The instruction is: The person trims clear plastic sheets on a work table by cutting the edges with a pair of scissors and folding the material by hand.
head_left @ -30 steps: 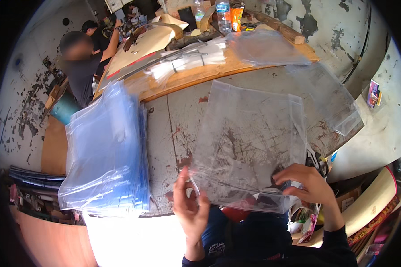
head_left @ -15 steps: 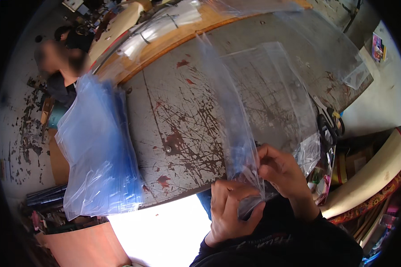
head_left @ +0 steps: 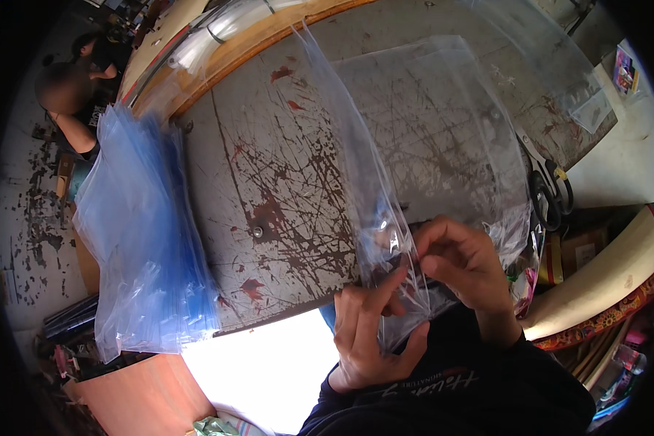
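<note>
Both of my hands are at the near edge of the scratched metal table, on a clear plastic sheet (head_left: 352, 138) whose long, narrow fold runs away from me across the tabletop. My left hand (head_left: 363, 330) holds its crumpled near end between thumb and fingers, with the index finger stretched along the film. Beside it, my right hand (head_left: 465, 265) has thumb and index finger curled together at the sheet's right edge. A wider clear plastic sheet (head_left: 429, 109) lies flat to the right of the fold. At the left, a thick stack of bluish clear plastic bags (head_left: 134, 240) hangs over the table edge.
Scissors (head_left: 543, 166) with black handles lie at the table's right edge. Another clear plastic sheet (head_left: 559, 65) rests at the far right. Bundled clear film (head_left: 211, 33) lies along a wooden strip at the back. Another person (head_left: 69, 98) is beyond the stack.
The view has shifted slightly, so the table and stack sit a little left and higher. My left index finger has straightened along the film; both hands stay at the sheet's near end.
</note>
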### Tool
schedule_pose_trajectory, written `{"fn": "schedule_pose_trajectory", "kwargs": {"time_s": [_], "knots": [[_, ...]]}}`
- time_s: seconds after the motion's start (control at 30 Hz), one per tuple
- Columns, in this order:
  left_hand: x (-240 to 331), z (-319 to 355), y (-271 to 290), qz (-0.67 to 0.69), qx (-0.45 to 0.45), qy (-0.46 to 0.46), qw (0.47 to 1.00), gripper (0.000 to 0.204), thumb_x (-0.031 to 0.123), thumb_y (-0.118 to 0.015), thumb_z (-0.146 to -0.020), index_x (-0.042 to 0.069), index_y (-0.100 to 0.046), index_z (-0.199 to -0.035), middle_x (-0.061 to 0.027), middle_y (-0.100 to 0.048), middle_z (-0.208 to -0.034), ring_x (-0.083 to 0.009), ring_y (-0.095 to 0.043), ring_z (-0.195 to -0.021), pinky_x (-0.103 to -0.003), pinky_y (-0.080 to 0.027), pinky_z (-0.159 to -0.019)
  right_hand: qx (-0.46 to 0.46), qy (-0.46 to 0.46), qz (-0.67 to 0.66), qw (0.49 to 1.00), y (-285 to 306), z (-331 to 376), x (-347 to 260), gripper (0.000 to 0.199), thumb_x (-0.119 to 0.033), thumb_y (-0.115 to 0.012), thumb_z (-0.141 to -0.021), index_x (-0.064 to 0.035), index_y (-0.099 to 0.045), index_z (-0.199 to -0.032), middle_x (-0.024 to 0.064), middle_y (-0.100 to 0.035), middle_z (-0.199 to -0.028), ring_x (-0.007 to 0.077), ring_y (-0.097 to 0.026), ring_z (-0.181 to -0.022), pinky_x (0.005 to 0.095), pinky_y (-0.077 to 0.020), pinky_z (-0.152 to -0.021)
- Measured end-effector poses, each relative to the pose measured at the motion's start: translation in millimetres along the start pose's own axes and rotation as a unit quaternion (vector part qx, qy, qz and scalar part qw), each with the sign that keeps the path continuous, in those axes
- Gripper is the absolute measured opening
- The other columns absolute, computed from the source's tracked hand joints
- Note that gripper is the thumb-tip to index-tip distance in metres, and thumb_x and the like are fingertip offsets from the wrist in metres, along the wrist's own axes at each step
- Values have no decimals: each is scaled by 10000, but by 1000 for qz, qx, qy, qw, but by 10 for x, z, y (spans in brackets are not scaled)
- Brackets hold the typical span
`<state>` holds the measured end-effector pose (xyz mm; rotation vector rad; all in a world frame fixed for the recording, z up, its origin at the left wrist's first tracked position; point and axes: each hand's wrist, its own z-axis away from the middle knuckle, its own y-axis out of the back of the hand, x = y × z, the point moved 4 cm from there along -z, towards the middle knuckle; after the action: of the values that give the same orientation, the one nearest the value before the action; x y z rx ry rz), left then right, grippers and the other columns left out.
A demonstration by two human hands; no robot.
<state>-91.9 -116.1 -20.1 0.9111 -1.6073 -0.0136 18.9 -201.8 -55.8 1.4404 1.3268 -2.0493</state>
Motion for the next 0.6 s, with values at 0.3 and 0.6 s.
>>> {"fn": "schedule_pose_trajectory", "kwargs": {"time_s": [0.3, 0.6], "knots": [[-3, 9, -7, -38, -20, -5, 999, 565, 125, -705, -582, 32, -581, -1125, -4, -456, -725, -161, -438, -649, -285, -366, -622, 6, -3, 10, 1000, 6, -5, -26, 121, -48, -524, -866, -1, -514, -976, 47, -584, -877, 42, -528, -746, 167, -403, -597], [11, -4, -2, -75, -52, -12, 996, 523, 148, -707, -575, 78, -622, -1086, 3, -447, -785, -151, -428, -657, -288, -365, -638, 8, 22, 3, 1000, -9, -18, -39, 124, -18, -514, -860, 15, -499, -979, 54, -560, -889, 84, -552, -839, 206, -451, -705]]}}
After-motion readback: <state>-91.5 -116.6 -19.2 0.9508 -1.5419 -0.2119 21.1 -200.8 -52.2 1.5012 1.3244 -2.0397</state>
